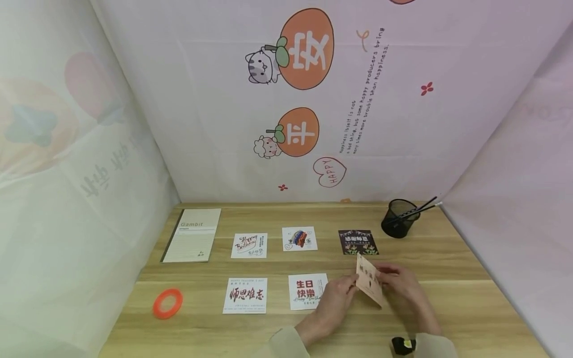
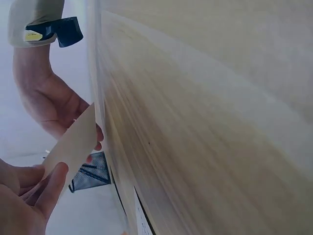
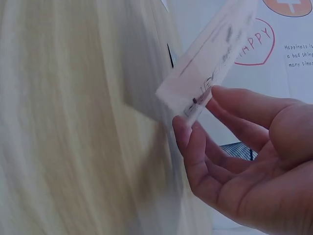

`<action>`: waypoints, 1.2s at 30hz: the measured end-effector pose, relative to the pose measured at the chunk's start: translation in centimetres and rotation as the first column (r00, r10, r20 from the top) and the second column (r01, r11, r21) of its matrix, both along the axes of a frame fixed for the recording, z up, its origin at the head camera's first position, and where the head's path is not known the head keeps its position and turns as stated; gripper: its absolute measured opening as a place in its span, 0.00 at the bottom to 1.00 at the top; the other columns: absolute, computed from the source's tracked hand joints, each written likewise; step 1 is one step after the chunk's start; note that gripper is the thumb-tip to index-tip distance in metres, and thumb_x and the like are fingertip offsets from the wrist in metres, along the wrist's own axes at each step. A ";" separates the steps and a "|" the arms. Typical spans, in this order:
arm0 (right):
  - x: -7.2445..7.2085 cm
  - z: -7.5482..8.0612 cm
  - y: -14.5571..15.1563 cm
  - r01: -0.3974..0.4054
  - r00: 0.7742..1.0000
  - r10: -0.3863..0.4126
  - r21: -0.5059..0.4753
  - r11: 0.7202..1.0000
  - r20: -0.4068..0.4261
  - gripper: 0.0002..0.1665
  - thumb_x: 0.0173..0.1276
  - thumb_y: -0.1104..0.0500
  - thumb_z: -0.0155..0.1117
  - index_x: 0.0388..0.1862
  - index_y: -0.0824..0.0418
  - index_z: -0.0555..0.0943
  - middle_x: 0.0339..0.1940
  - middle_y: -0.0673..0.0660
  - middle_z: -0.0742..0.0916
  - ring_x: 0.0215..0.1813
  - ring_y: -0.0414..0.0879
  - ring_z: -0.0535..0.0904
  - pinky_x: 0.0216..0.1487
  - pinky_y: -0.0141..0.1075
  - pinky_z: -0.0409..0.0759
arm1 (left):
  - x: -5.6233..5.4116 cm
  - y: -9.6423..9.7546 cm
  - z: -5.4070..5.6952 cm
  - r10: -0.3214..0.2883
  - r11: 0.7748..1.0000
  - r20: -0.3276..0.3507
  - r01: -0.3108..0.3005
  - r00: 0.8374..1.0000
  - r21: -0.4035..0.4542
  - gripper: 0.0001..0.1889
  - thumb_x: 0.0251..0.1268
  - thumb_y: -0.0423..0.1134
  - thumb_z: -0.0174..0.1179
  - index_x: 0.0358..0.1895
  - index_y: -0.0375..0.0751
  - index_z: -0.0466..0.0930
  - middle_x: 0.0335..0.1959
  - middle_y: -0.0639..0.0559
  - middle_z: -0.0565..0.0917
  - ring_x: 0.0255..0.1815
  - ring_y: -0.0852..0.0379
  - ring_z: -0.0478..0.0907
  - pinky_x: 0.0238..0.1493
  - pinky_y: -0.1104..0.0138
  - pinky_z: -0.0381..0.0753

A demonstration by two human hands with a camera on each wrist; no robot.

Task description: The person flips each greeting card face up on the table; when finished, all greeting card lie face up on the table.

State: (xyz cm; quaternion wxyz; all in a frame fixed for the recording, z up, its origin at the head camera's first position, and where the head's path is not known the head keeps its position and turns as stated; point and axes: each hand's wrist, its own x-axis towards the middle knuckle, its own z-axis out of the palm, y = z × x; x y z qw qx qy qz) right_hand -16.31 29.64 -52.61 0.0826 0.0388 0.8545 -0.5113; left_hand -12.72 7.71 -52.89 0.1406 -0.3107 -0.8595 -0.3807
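A pale peach card (image 1: 369,282) with dark printed characters is held tilted above the table, between both hands. My left hand (image 1: 333,304) pinches its left edge between thumb and fingers. On the opposite side, my right hand (image 1: 403,287) grips the edge, and the right wrist view shows the thumb and fingertips on the card (image 3: 210,63). The plain back of the card (image 2: 76,139) faces the left wrist camera. Just left of my left hand lies a white card with red characters (image 1: 308,291), partly covered by that hand.
Several more cards lie flat, among them a teacher's day card (image 1: 245,296), a Happy Birthday card (image 1: 249,245) and a dark flowered card (image 1: 358,242). A notepad (image 1: 191,235), an orange-red ring (image 1: 167,303) and a black mesh pen holder (image 1: 398,219) stand around them.
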 end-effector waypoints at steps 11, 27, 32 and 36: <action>-0.1 0.7 0.7 0.033 0.999 -0.026 0.233 0.972 -0.033 0.22 0.63 0.62 0.65 0.51 0.76 0.78 0.46 0.70 0.84 0.45 0.57 0.81 0.38 0.38 0.82 | 0.1 0.2 -0.1 -0.023 0.980 -0.114 0.000 0.993 -0.198 0.08 0.65 0.36 0.60 0.45 0.41 0.80 0.40 0.55 0.84 0.43 0.66 0.81 0.49 0.81 0.76; 0.0 -0.6 2.0 0.110 0.993 -0.114 0.142 0.984 0.021 0.18 0.67 0.62 0.62 0.53 0.72 0.80 0.49 0.66 0.84 0.43 0.48 0.78 0.38 0.35 0.79 | 0.0 0.3 -0.9 0.046 0.986 0.064 -0.035 0.997 -0.165 0.15 0.61 0.40 0.63 0.51 0.42 0.78 0.44 0.55 0.83 0.43 0.65 0.79 0.42 0.78 0.79; -0.3 -0.9 2.1 0.122 0.991 -0.127 0.108 0.987 0.042 0.17 0.68 0.62 0.62 0.53 0.70 0.81 0.52 0.67 0.83 0.47 0.51 0.78 0.42 0.36 0.80 | -0.1 0.6 -1.2 0.114 0.967 0.086 -0.091 0.990 -0.238 0.26 0.56 0.44 0.68 0.58 0.40 0.76 0.57 0.47 0.79 0.54 0.55 0.78 0.50 0.66 0.81; -0.4 -1.0 2.3 0.119 0.991 -0.125 0.112 0.986 0.043 0.17 0.68 0.62 0.62 0.52 0.70 0.81 0.51 0.67 0.83 0.48 0.52 0.77 0.42 0.37 0.80 | -0.1 0.8 -1.3 0.134 0.949 0.086 -0.103 0.987 -0.299 0.27 0.55 0.45 0.69 0.57 0.40 0.77 0.62 0.41 0.75 0.60 0.50 0.75 0.56 0.62 0.79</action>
